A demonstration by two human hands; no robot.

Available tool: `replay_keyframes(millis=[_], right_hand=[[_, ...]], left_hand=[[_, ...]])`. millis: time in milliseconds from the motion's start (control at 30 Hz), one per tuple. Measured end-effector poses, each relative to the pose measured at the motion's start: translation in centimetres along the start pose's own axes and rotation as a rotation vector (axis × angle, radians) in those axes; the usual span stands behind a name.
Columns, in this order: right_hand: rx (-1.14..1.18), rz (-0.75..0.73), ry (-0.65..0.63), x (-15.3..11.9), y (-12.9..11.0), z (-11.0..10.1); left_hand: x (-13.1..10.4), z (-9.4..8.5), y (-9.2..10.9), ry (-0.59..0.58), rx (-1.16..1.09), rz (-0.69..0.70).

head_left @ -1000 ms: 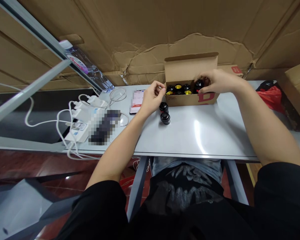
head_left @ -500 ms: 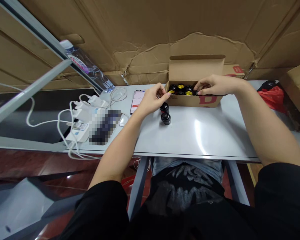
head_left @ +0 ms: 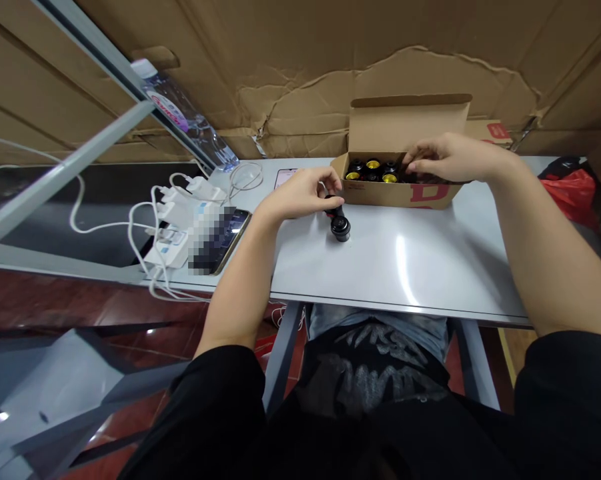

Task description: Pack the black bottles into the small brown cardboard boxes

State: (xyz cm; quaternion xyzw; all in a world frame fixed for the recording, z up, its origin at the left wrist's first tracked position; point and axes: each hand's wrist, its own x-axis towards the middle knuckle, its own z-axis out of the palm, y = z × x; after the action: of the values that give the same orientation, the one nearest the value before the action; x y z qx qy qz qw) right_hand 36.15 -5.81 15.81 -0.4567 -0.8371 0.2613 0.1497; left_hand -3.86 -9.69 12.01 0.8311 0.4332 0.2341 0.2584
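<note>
A cardboard box [head_left: 380, 194] with its lid raised stands at the back of the white table. Inside it are several black cylindrical pieces [head_left: 391, 170], some showing gold-coloured round insides. My right hand [head_left: 443, 158] reaches into the box's right half with bent fingers; what its fingertips hold is hidden. Left of the box, my left hand [head_left: 307, 190] curls thumb and fingers around the top of a black cylindrical piece [head_left: 337, 211] on the table, which it partly covers. Just in front of that piece, a second black cylinder [head_left: 340, 229] stands upright.
A phone [head_left: 285, 176] lies partly behind my left hand. Further left are a second phone [head_left: 230, 240], a white power strip [head_left: 167, 250] with cables and a water bottle [head_left: 190, 120] leaning by the metal frame. A red plastic bag [head_left: 570, 195] sits at the right.
My left hand has come down from the box's left edge to the rear black piece. My right hand stays in the box. The whole view has shifted slightly.
</note>
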Motion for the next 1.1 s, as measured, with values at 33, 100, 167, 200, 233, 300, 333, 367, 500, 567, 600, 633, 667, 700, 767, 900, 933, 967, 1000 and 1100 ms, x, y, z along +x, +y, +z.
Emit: replay_keyframes(millis=[33, 100, 167, 200, 233, 300, 333, 367, 500, 567, 600, 633, 667, 700, 767, 900, 933, 967, 1000, 1100], right_hand=[[-0.024, 0.015, 0.021, -0.3, -0.8, -0.1], [-0.083, 0.047, 0.123, -0.8, -2.5, -0.1], [-0.113, 0.035, 0.269, -1.3, -4.3, 0.1], [-0.123, 0.012, 0.332, -1.5, -5.2, 0.3], [-0.121, -0.022, 0.376, -1.8, -6.1, 0.7], [-0.102, -0.115, 0.394, -2.2, -7.6, 1.7], [-0.102, -0.165, 0.377, -2.3, -8.2, 2.4], [-0.116, -0.215, 0.349, -2.4, -8.7, 3.1], [-0.292, -0.366, 0.271, -2.1, -9.2, 6.4], [-0.352, -0.384, 0.272, -1.8, -9.0, 7.6], [-0.370, -0.388, 0.278, -1.7, -8.8, 8.0], [-0.383, -0.393, 0.288, -1.6, -8.6, 8.4], [-0.395, -0.399, 0.300, -1.5, -8.4, 8.6], [-0.406, -0.404, 0.312, -1.4, -8.2, 8.8], [-0.409, -0.398, 0.321, -1.3, -8.0, 9.0], [-0.278, -0.345, 0.230, -0.9, -8.1, 8.4], [-0.230, -0.322, 0.199, -0.8, -8.2, 8.0], [-0.181, -0.297, 0.169, -0.8, -8.4, 7.5], [-0.131, -0.272, 0.138, -0.8, -8.4, 7.0], [0.036, -0.254, 0.076, -1.0, -8.1, 5.3]], left_hand=[[-0.1, -0.2, -0.1, 0.013, -0.005, 0.007], [-0.1, -0.7, -0.4, 0.064, -0.029, 0.035], [0.1, -1.0, -0.7, 0.164, -0.067, 0.080], [0.3, -1.0, -0.9, 0.224, -0.095, 0.108], [0.6, -0.9, -1.1, 0.280, -0.131, 0.136], [1.3, -0.2, -1.3, 0.363, -0.227, 0.184], [1.7, 0.4, -1.3, 0.387, -0.284, 0.198], [2.1, 1.1, -1.2, 0.403, -0.343, 0.204], [3.0, 4.2, -0.5, 0.424, -0.524, 0.189], [3.1, 5.4, -0.2, 0.411, -0.585, 0.184], [3.1, 5.8, -0.1, 0.400, -0.614, 0.178], [3.0, 6.1, 0.0, 0.387, -0.643, 0.166], [3.0, 6.2, 0.1, 0.376, -0.672, 0.150], [2.9, 6.3, 0.2, 0.370, -0.700, 0.131], [2.8, 6.4, 0.5, 0.380, -0.742, 0.096], [2.5, 5.9, 1.4, 0.420, -0.667, 0.050], [2.5, 5.7, 1.6, 0.421, -0.606, 0.036], [2.5, 5.5, 1.8, 0.423, -0.534, 0.021], [2.5, 5.3, 1.9, 0.424, -0.461, 0.008], [2.5, 5.0, 2.1, 0.420, -0.305, 0.008]])
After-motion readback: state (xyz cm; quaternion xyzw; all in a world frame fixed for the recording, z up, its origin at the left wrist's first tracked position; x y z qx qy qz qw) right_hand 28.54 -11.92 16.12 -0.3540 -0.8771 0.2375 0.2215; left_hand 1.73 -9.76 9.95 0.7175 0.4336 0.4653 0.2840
